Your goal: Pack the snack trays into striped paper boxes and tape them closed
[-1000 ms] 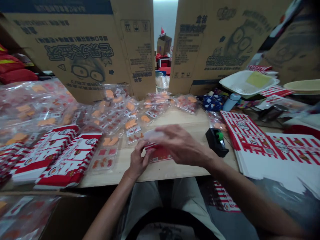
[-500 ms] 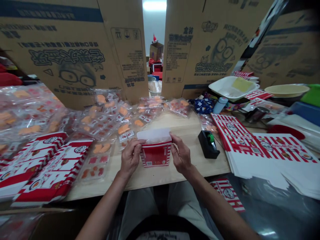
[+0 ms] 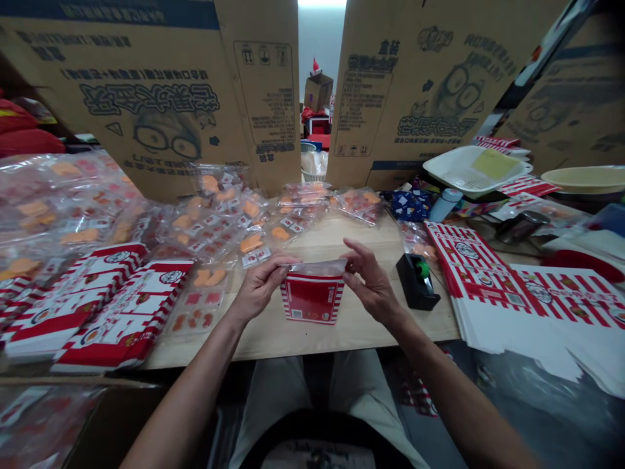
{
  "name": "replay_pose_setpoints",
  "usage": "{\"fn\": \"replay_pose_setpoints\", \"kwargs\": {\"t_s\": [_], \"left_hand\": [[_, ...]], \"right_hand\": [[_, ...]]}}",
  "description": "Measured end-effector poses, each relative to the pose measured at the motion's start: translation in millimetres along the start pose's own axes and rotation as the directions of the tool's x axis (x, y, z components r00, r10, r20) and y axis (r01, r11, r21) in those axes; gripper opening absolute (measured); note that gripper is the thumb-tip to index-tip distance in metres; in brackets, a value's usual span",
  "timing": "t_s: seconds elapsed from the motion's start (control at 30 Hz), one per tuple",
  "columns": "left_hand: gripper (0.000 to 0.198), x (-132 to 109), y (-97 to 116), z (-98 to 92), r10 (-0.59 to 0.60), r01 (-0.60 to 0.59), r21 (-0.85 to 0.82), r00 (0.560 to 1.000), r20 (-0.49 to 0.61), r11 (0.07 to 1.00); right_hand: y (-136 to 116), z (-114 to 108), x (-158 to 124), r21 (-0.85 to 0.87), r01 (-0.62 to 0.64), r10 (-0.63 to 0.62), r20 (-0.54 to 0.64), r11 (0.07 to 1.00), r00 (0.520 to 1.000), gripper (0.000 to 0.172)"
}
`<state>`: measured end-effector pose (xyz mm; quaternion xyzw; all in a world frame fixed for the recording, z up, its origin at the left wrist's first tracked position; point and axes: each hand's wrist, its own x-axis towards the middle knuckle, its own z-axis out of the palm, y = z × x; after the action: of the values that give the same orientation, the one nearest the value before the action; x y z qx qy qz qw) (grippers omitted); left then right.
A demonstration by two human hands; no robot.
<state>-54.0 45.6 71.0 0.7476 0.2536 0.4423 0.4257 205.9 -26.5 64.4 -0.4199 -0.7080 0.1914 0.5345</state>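
A small red paper box [image 3: 313,298] with white-striped sides stands on the table in front of me. Its white flap [image 3: 317,267] is folded partway over the top. At the flap's left end, my left hand [image 3: 261,283] pinches the box's upper corner between thumb and fingers. My right hand [image 3: 368,277] grips the opposite upper corner, thumb against the side and index finger raised. What lies inside the box is mostly hidden. To the right of that hand sits a black tape dispenser [image 3: 417,283] with a green roll.
Folded striped boxes [image 3: 124,312] lie at the left, beside clear packs of orange and red pieces [image 3: 200,299]. Flat printed sheets [image 3: 517,312] are stacked at the right. A white basket [image 3: 454,172] and large brown cartons [image 3: 258,98] stand behind.
The white flap, raised before, has come down toward me over the box's opening. My right index finger has lifted. The whole view has shifted slightly.
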Motion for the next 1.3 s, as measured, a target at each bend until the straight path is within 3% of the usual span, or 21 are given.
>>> {"fn": "replay_pose_setpoints", "kwargs": {"t_s": [0.07,0.13,0.23,0.33,0.43,0.53,0.67,0.73,0.83,1.0,1.07,1.13,1.3], "left_hand": [[0.025,0,0,-6.9,0.039,-0.039,0.010,0.998,0.040,0.999],[0.024,-1,-1,-10.6,0.089,-0.091,0.031,0.995,0.053,0.995],[0.023,-3,0,-9.3,0.176,-0.180,0.056,0.982,0.067,0.982],[0.024,-6,5,-0.6,0.180,-0.181,0.083,0.983,0.021,0.980],[0.028,-10,12,9.7,0.085,-0.069,0.190,0.993,-0.080,0.979],[0.036,-13,16,15.4,0.059,-0.026,0.258,0.991,-0.123,0.966],[0.016,-17,17,21.4,0.107,-0.065,0.233,0.980,-0.170,0.970],[0.017,-21,16,28.2,0.072,-0.019,0.201,0.963,-0.258,0.979],[0.021,-26,14,41.9,0.014,0.056,0.155,0.908,-0.420,0.986],[0.020,-21,10,54.3,0.131,-0.039,0.177,0.828,-0.545,0.983],[0.013,-18,7,52.5,0.167,-0.075,0.191,0.832,-0.529,0.979],[0.006,-18,3,47.5,0.192,-0.125,0.173,0.870,-0.454,0.977],[0.009,-22,-5,28.6,0.300,-0.271,0.145,0.920,-0.252,0.952]], "right_hand": [[3,-4,0,-0.092,0.135,-0.130,0.068,0.987,0.989,0.040],[6,-7,-1,-0.198,0.303,-0.277,0.148,0.932,0.950,0.037],[7,-11,-3,-0.306,0.439,-0.369,0.260,0.845,0.892,0.042],[-1,-10,-4,-0.273,0.358,-0.277,0.294,0.893,0.915,0.032],[-14,-7,-2,-0.176,0.106,-0.066,0.218,0.979,0.974,0.017],[-23,-3,1,-0.152,-0.050,0.079,0.196,0.987,0.977,0.020],[-24,2,2,-0.153,0.064,-0.033,0.198,0.986,0.980,0.020],[-23,5,1,-0.151,0.090,-0.062,0.181,0.984,0.982,0.019],[-24,10,-1,-0.158,0.077,-0.057,0.128,0.985,0.990,0.015],[-32,7,6,-0.191,0.043,-0.034,0.049,0.981,0.998,0.010],[-34,3,9,-0.202,0.002,0.016,0.087,0.979,0.996,0.008],[-35,0,9,-0.209,-0.020,0.050,0.139,0.978,0.989,0.008],[-34,-5,6,-0.224,0.081,-0.038,0.191,0.971,0.981,0.011]]}}
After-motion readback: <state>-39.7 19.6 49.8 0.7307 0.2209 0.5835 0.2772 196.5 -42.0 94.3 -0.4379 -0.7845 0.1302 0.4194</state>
